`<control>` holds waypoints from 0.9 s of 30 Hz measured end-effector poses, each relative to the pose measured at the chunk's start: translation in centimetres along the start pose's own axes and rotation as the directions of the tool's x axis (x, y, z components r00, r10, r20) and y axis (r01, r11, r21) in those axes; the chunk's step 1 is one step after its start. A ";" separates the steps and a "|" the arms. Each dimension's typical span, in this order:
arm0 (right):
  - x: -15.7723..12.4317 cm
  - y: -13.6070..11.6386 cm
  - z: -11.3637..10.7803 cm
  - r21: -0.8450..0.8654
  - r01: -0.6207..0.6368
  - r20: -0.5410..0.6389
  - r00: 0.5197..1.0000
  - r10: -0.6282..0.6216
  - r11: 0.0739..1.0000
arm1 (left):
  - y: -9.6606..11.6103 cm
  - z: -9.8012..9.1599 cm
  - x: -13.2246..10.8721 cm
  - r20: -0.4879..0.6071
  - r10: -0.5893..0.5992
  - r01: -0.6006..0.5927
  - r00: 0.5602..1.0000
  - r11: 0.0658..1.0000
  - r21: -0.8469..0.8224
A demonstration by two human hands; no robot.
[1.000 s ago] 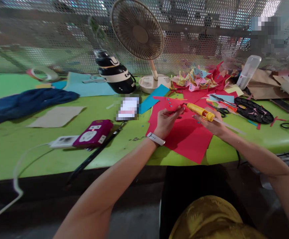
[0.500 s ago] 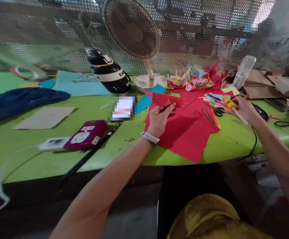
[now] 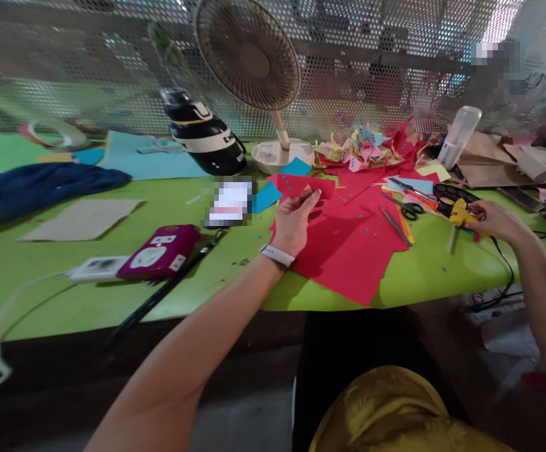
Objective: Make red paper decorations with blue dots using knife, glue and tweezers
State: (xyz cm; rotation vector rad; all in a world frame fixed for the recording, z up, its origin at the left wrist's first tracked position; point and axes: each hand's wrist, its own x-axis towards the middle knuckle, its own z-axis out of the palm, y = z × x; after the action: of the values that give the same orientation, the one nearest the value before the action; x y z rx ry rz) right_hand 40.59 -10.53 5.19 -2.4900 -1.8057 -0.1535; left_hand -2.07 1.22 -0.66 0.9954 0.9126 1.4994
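My left hand (image 3: 296, 220) pinches a small red paper piece with blue dots (image 3: 327, 187) above a large red sheet (image 3: 343, 263). At the right, my right hand (image 3: 496, 220) has its fingers closed on a yellow glue gun (image 3: 461, 213), whose pale stick points down toward the table edge. Between the hands lie black scissors (image 3: 410, 211), tweezers (image 3: 395, 227) and an orange-handled tool (image 3: 417, 192). Blue paper pieces (image 3: 295, 166) sit just beyond my left hand.
Behind stand a fan (image 3: 283, 154), a black bottle (image 3: 211, 144) and a heap of folded paper shapes (image 3: 364, 147). Toward the left lie a phone (image 3: 230, 202), a purple power bank (image 3: 160, 251) and dark blue cloth (image 3: 42, 188). A black cable (image 3: 506, 270) hangs at the right edge.
My right hand has moved right and slightly down with the yellow glue gun, which now points downward. My left hand still holds the red paper piece, turned slightly.
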 end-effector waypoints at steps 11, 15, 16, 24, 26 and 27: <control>-2.1 -14.4 0.7 0.242 0.377 -0.002 0.922 -0.388 0.894 | -0.2 -0.1 0.1 -0.025 0.001 -0.001 1.000 1.000 -0.009; -1.7 -15.5 2.0 0.206 0.457 0.051 0.878 -0.476 0.865 | -0.1 -0.1 0.0 -0.004 -0.010 0.010 1.000 1.000 -0.009; -1.7 -15.4 2.0 0.213 0.449 0.054 0.881 -0.470 0.868 | -0.1 0.0 0.0 0.001 -0.008 0.008 1.000 1.000 -0.009; -0.9 -14.5 -0.1 0.696 0.159 0.060 0.959 -0.277 0.700 | 0.2 0.1 0.0 -0.005 -0.024 0.024 1.000 1.000 -0.013; -0.7 -14.7 -1.1 0.862 0.034 0.112 0.960 -0.256 0.506 | 0.2 0.2 -0.1 -0.011 -0.021 0.021 1.000 1.000 -0.012; -0.6 -14.8 -1.7 0.913 -0.009 0.119 0.962 -0.246 0.408 | 0.2 0.2 -0.1 -0.012 -0.016 0.016 1.000 1.000 -0.015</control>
State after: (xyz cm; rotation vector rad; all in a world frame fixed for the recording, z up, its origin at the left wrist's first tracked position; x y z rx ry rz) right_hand 26.24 -6.64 6.66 -1.5728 -1.4625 0.9363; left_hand -1.94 1.11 -0.46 0.9668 0.9153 1.4985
